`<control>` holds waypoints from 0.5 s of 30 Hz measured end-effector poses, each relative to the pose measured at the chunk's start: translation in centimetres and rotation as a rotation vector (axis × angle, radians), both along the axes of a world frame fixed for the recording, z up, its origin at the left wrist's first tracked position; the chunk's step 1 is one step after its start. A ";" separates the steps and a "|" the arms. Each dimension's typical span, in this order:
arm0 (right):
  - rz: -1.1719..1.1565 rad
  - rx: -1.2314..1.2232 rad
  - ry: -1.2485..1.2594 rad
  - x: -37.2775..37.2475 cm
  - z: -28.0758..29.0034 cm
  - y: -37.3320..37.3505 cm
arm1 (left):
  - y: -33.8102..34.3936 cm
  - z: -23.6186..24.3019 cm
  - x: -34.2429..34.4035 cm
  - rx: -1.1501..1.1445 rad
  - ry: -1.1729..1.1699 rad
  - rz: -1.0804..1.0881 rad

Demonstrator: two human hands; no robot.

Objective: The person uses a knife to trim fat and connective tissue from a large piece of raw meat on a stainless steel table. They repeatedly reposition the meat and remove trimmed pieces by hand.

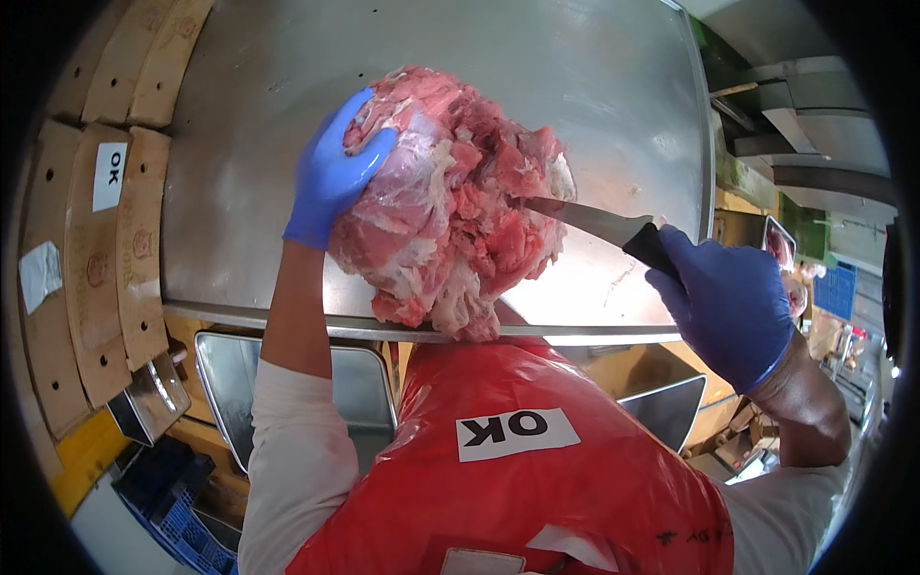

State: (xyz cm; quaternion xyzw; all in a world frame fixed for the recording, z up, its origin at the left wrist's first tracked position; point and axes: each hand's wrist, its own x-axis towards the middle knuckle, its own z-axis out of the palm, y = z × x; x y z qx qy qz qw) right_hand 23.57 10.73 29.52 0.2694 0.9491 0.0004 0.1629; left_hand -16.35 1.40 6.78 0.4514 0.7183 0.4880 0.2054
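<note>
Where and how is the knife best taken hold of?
Probably by its black handle, coming from the right, where the right hand holds it: the handle faces that side, while the bare blade points left, its tip end at the meat.

One wide fisheye view, from the left of two cameras worn side by side on a person's head, looks steeply down over a red apron [623, 460] onto a metal table [259, 105]. It sits within arm's reach of the scene, placing the meat [422, 192] near the upper middle, between the left hand [331, 177] and right hand [733, 302]. Cardboard boxes [144, 297] curve along the left, inside a dark round rim.
</note>
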 end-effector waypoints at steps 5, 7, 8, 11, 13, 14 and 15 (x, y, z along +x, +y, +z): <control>-0.043 -0.045 0.002 -0.4 -1.4 0.7 | -0.2 0.7 0.1 -0.043 0.054 0.015; -0.048 -0.049 -0.023 -1.1 -1.4 0.8 | 0.0 1.1 0.3 -0.065 0.112 0.023; -0.030 -0.054 -0.032 -1.7 -1.0 1.0 | 0.1 1.2 0.4 -0.074 0.139 0.030; 0.013 -0.085 -0.073 -3.8 0.2 1.9 | 0.0 0.9 0.1 -0.066 0.187 0.011; 0.022 -0.127 -0.120 -4.7 0.3 2.9 | 0.4 1.1 0.2 -0.079 0.165 0.008; 0.001 -0.160 -0.123 -4.8 0.0 3.3 | 0.3 1.3 0.4 -0.093 0.157 0.017; -0.020 -0.193 -0.128 -4.8 -0.3 3.8 | 0.4 1.5 0.6 -0.088 0.160 0.011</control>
